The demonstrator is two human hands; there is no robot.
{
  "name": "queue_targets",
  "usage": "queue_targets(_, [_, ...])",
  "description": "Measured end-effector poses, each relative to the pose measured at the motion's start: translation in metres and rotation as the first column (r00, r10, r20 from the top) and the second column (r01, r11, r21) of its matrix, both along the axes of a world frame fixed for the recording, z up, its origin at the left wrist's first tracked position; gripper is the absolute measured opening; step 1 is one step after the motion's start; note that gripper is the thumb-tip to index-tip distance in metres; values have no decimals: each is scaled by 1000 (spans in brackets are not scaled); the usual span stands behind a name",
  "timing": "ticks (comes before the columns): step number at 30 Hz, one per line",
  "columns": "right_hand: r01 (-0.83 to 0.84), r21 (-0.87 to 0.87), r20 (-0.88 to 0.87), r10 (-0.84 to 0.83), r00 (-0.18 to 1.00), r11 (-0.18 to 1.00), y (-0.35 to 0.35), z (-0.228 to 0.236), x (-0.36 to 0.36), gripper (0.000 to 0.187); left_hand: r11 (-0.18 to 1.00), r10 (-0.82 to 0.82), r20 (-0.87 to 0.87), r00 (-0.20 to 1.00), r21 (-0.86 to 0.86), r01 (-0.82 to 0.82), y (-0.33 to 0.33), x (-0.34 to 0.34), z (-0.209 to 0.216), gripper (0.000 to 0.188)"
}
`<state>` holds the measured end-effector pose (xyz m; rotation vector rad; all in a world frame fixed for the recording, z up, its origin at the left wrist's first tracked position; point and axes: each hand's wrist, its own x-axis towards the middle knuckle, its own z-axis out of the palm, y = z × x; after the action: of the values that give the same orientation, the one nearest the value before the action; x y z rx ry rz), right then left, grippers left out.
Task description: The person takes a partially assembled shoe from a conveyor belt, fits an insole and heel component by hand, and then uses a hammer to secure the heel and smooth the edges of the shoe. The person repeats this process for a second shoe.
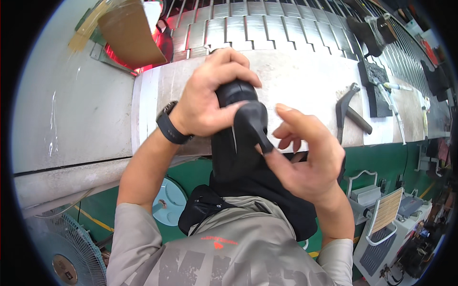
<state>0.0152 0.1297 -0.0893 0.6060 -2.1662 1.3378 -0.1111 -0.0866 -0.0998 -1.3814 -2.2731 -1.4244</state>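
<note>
A black boot [237,93] is held above the front edge of the worktable, partly hidden by my hands. My left hand [210,90] wraps around its upper left side, fingers over the top and thumb across the front. A loose black flap [253,121] hangs toward the right, smeared by motion. Close beside it is my right hand [305,152], thumb and forefinger spread apart, the other fingers loosely curled. Its thumb tip appears to touch the lower end of the flap. Below, the dark material merges with my black trousers, so the boot's lower outline cannot be made out.
On the pale worktable [186,76] lie a hammer [347,107], a black block [374,90] and pen-like tools [392,102]. Beyond run metal conveyor slats [248,28], with another dark boot [374,35] at right. Cardboard [129,31] hangs beside a red glow. A fan [67,252] stands lower left.
</note>
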Motion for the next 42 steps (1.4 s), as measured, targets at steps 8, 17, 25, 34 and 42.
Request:
queue_targets(8, [6,289,-331,94,939,957,-18,-4,-14,38,999,-15,11,1000,46,14,-13,-1,-4,57])
queue_targets(17, [156,272,-511,5,860,950,-28,-21,-25,35,998,11,-6,1000,59,-11,-4,-5,-10,66])
queue_targets(25, [118,322,-408,26,913,939,-28,-16,-18,43,992,-12,52,999,125,5,-4,-3,-11,50])
queue_targets(34, [226,353,-562,13,827,908,-21,-23,-36,37,1000,11,-48,999,-25,-13,2,-8,-4,53])
queue_targets(42, [170,114,-218,-142,966,979,19,-20,-102,25,997,58,-554,831,-6,-74,46,-69,-1,15])
